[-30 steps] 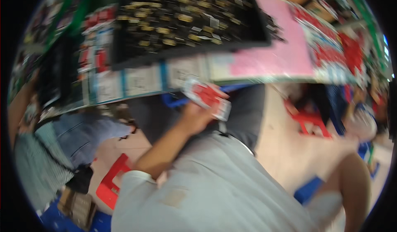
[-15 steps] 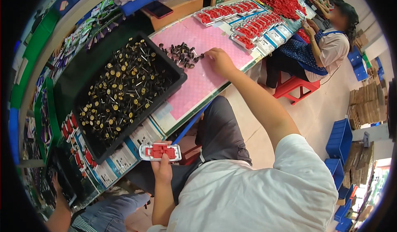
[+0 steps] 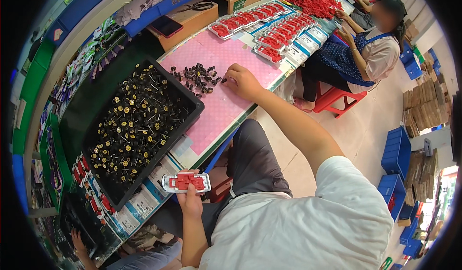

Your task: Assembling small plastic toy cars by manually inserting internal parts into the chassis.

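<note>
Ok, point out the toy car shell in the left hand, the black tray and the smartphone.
Toy car shell (image 3: 182, 181): head view, on its red middle.
Black tray (image 3: 194, 110): head view, on its right corner rim.
Smartphone (image 3: 167, 26): head view, on its dark screen.

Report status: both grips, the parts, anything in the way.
Left grip: holding red-and-white part. Right grip: at a small black piece beside loose black wheels. Black tray borders the wheels' left side.
</note>
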